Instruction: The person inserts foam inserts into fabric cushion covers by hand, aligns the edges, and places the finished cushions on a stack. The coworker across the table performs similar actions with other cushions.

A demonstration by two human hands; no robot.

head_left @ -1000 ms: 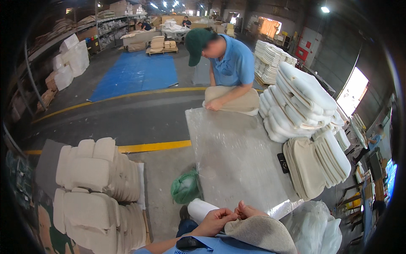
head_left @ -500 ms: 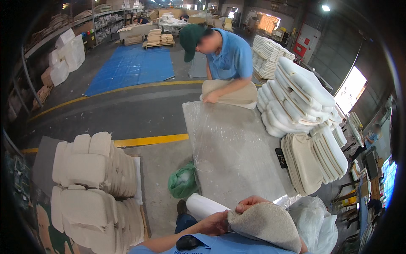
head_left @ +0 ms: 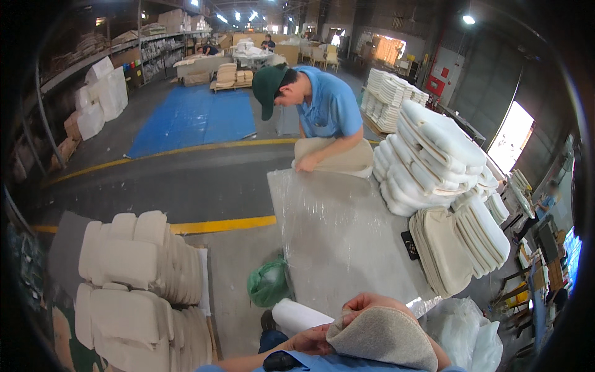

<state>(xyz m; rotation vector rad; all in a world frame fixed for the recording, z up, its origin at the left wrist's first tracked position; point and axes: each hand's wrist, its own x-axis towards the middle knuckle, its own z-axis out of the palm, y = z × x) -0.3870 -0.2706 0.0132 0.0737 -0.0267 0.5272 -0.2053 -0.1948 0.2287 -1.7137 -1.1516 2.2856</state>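
Note:
Close to my body at the table's near edge, I hold a beige fabric cushion piece (head_left: 387, 340) with a rounded outline. My left hand (head_left: 314, 340) pinches its left corner. My right hand (head_left: 365, 302) grips the upper edge with bent fingers, thumb tucked against the fabric. Part of the right hand and wrist is behind the piece. In front of me the grey table (head_left: 341, 235) has a see-through plastic sheet over it. Across it, a co-worker in a blue shirt (head_left: 334, 102) bends over another beige cushion (head_left: 344, 158), hands on it.
Beige cushions (head_left: 437, 251) and tall white padded stacks (head_left: 427, 155) line the table's right side. More beige stacks (head_left: 130, 291) stand on the floor at left. A green bag (head_left: 268, 284), a white roll (head_left: 300, 317) and see-through plastic bags (head_left: 465, 332) lie close to me.
The view has tilted up a little, so the table and stacks sit lower in the picture. Both my hands still grip the cushion piece, which has shifted slightly left. The co-worker's head is bent lower.

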